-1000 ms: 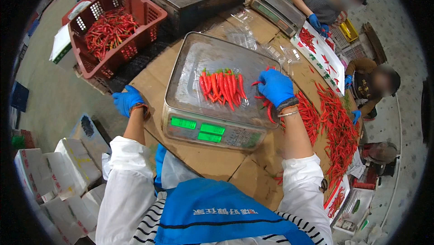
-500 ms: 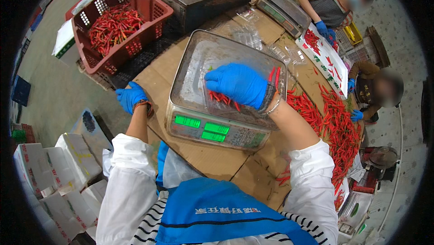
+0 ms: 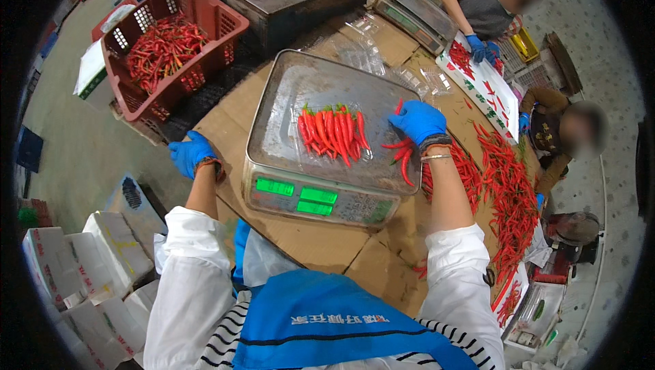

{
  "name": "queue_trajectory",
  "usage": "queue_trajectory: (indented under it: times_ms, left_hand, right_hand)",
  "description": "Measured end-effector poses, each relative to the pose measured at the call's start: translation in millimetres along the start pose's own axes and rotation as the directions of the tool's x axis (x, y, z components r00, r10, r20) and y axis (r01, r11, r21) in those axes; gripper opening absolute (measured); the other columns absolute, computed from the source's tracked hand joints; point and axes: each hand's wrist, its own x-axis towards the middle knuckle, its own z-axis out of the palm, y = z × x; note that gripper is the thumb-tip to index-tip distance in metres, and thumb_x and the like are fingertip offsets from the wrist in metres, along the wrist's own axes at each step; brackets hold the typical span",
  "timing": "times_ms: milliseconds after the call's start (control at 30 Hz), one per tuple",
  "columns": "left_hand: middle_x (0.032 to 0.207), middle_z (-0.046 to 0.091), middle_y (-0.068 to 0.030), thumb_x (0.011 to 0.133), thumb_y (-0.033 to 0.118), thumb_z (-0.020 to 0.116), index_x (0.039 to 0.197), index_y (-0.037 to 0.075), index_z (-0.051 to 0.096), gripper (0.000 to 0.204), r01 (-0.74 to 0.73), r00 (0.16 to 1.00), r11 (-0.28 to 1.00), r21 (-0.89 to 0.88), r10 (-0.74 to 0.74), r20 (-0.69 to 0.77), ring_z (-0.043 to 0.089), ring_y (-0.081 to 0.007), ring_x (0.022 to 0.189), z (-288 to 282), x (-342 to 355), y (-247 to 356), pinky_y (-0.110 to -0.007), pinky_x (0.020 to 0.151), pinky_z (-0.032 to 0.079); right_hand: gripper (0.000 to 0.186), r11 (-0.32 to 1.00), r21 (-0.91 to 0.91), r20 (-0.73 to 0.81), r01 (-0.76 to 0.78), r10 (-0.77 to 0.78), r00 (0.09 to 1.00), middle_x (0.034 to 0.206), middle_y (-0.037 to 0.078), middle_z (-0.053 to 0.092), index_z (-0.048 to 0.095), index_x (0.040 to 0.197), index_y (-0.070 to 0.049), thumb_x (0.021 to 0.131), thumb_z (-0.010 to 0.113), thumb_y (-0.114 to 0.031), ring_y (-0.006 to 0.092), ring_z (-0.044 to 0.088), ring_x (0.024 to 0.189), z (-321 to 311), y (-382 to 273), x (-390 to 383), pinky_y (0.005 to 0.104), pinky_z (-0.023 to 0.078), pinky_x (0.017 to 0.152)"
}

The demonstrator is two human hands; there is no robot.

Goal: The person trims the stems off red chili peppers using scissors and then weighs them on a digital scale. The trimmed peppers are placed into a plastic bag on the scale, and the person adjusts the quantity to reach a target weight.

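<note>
A row of red chilli peppers (image 3: 332, 132) lies in clear plastic on the steel pan of a digital scale (image 3: 321, 139). The blue-gloved right hand (image 3: 417, 121), at the pan's right edge, grips loose chillies (image 3: 402, 153). The blue-gloved left hand (image 3: 191, 154), loosely curled and empty, rests left on the cardboard-covered table (image 3: 321, 244). Weighing seems underway; adding chillies calls for gentle placement.

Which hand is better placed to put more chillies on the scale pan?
Probably the right hand. It holds a few loose chillies at the right edge of the scale pan, beside the row of chillies. The left hand rests on the cardboard, left of the scale.
</note>
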Motion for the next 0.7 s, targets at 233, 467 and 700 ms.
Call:
queue_trajectory:
  times_ms: [233, 467, 700]
  left_hand:
    - [0.123, 0.053, -0.0248, 0.084, 0.054, 0.05, 0.127, 0.001, 0.044, 0.069, 0.011, 1.0, 0.999, -0.038, -0.011, 0.014, 0.058, -0.0396, 0.103, 7, 7, -6, -0.052, 0.083, 0.049]
    - [0.127, 0.05, -0.0256, 0.085, 0.051, 0.049, 0.127, 0.0, 0.043, 0.067, 0.0, 1.0, 0.999, -0.045, 0.0, -0.008, 0.057, -0.0394, 0.107, 2, 3, -6, -0.051, 0.085, 0.048]
    - [0.132, 0.046, -0.0255, 0.086, 0.052, 0.048, 0.135, 0.001, 0.037, 0.072, 0.036, 0.997, 0.996, -0.077, -0.03, 0.071, 0.054, -0.0402, 0.112, -4, 3, -5, -0.052, 0.088, 0.047]
  right_hand:
    - [0.021, 0.812, 0.184, -0.345, 0.554, -0.474, 0.81, 0.08, 0.012, 0.064, 0.066, 0.088, -0.01, 0.076, 0.06, -0.026, 0.0338, 0.062, 0.074, -35, -35, -19, 0.0427, 0.05, 0.065]
    - [0.009, 0.399, -0.37, -0.316, 0.839, -0.903, 0.29, 0.074, 0.009, 0.058, 0.059, 0.081, -0.011, 0.072, 0.061, -0.012, 0.0287, 0.059, 0.071, -44, -97, -19, 0.0405, 0.046, 0.058]
    - [0.016, 0.607, -0.089, -0.542, 0.789, -0.694, 0.473, 0.088, 0.011, 0.065, 0.065, 0.093, -0.012, 0.078, 0.059, -0.015, 0.031, 0.062, 0.079, -33, -72, -5, 0.0404, 0.05, 0.066]
